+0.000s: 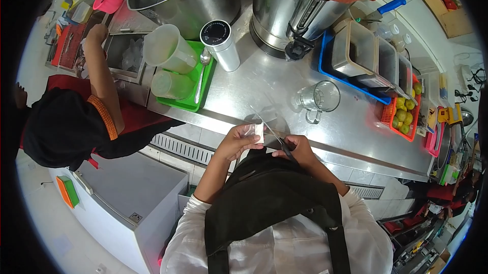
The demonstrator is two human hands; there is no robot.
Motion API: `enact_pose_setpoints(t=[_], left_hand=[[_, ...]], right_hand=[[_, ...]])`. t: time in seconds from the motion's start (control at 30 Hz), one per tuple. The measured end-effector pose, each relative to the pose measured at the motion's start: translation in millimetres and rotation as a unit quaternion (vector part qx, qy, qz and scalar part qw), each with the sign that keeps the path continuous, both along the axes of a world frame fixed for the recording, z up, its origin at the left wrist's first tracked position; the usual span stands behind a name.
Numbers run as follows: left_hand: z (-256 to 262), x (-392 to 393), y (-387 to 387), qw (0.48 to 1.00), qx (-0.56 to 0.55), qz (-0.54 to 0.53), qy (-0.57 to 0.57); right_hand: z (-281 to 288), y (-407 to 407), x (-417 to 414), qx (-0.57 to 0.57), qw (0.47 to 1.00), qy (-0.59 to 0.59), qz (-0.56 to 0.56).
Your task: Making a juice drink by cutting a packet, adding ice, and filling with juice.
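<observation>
My left hand [238, 142] pinches a small clear plastic sachet [259, 133] with something white in it. In my right hand [297, 148] is a pair of scissors [283, 143] with dark handles. Their blades are spread and point away from me, right by the sachet's edge; whether they touch it I cannot tell. Both hands are just in front of the near edge of the stainless steel counter [251, 87]. Beyond my right hand, a clear glass mug [324, 96] stands on the counter, its handle towards me.
A green tray [207, 79] carries plastic jugs [164, 49] and a spoon [200, 79]. Behind are a white canister [225, 51], a steel pot [190, 11] and a tapped urn [274, 18]. Right: a blue tray [324, 60], bins and a citrus basket [385, 115]. A co-worker's arm [101, 72] reaches at left.
</observation>
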State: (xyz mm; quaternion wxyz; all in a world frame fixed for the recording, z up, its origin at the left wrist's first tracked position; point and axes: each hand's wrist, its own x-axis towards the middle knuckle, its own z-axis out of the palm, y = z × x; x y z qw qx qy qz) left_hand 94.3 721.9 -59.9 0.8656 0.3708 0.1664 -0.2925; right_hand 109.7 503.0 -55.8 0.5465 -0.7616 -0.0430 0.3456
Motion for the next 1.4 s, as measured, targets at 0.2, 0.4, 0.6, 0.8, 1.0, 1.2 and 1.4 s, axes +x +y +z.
enact_pose_setpoints(t=[0.2, 0.4, 0.6, 0.8, 1.0, 1.2, 1.4], left_hand=[[-2, -8, 21, 0.994, -0.093, 0.034, 0.035], [-5, -12, 38, 0.989, -0.123, 0.075, -0.01], [-3, -23, 52, 0.981, -0.136, 0.134, -0.044], [3, -52, 74, 0.969, -0.136, 0.2, -0.044], [15, -97, 92, 0.951, -0.105, 0.276, -0.088], [26, -131, 92, 0.926, -0.087, 0.359, -0.078], [21, -160, 100, 0.904, -0.099, 0.399, -0.114]], right_hand=[[10, -6, 3, 0.056, 0.993, 0.102, -0.011], [21, 2, 3, -0.29, 0.957, -0.004, 0.011], [-7, 20, 2, -0.279, 0.927, -0.25, -0.012], [6, 49, 17, -0.177, 0.927, -0.329, 0.035], [66, 198, 64, 0.024, 0.872, -0.451, 0.189], [63, 313, 95, -0.226, 0.794, -0.464, 0.321], [67, 312, 104, -0.15, 0.788, -0.508, 0.314]])
